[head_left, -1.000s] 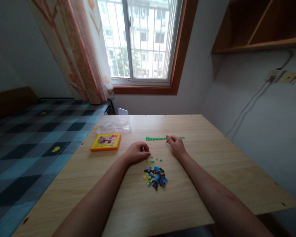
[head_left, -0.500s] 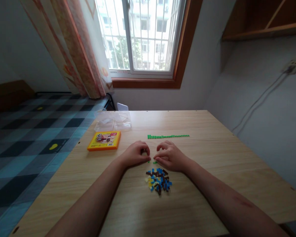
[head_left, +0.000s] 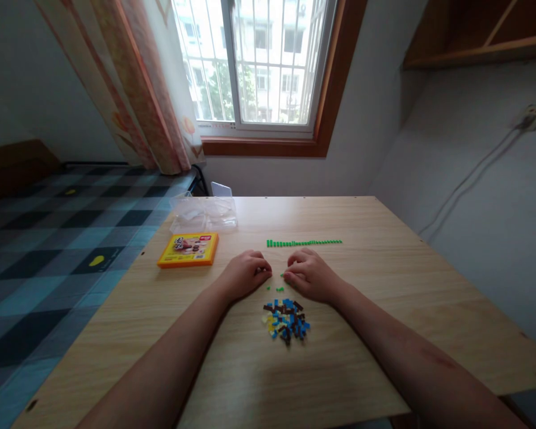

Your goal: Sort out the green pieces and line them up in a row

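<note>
My right hand (head_left: 310, 276) pinches a tiny green piece (head_left: 283, 274) between thumb and fingertips, just over the table. Across a small gap, my left hand (head_left: 249, 273) has its fingers curled together near the tabletop; anything between them is too small to make out. A few small green pieces (head_left: 280, 289) lie just below the hands. Nearer to me is a loose pile of blue, brown and yellow bricks (head_left: 287, 320). Beyond the hands runs a long row of green bricks (head_left: 301, 243), taller at its left end.
On the wooden table (head_left: 339, 357), a yellow and orange box (head_left: 188, 249) lies at the left. Behind it stands a clear plastic container (head_left: 204, 214). A bed with a checked cover (head_left: 116, 250) adjoins the table's left side.
My right hand has lifted slightly away from the loose green pieces, with a green piece now showing at its fingertips. My left hand's fingers have closed. The view has tilted slightly.
</note>
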